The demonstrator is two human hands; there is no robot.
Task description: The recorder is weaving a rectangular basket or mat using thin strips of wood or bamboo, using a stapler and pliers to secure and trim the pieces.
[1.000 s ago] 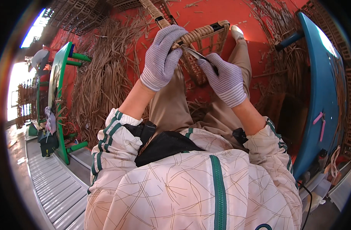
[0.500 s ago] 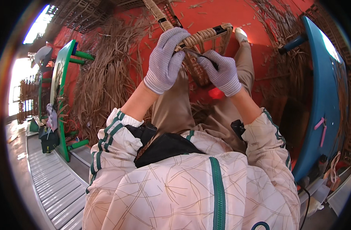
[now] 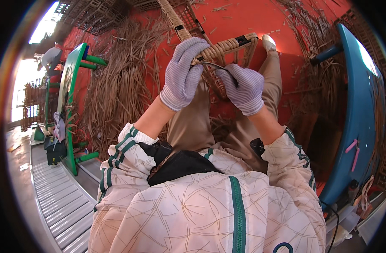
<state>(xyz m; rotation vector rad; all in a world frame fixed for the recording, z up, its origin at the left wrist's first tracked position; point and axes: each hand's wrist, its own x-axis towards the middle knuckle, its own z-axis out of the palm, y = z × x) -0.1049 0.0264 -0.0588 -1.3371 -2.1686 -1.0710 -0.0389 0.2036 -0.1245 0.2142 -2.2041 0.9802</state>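
Left grip (image 3: 181,78) is clenched on the wrapped bar (image 3: 220,49) – bar lies up-right of it, long axis same way. Right grip (image 3: 246,87), below the bar, grasps a tool (image 3: 216,65) – tip points toward left grip.

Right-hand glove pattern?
The glove has fine white and greyish-purple stripes; best seen in the head view.
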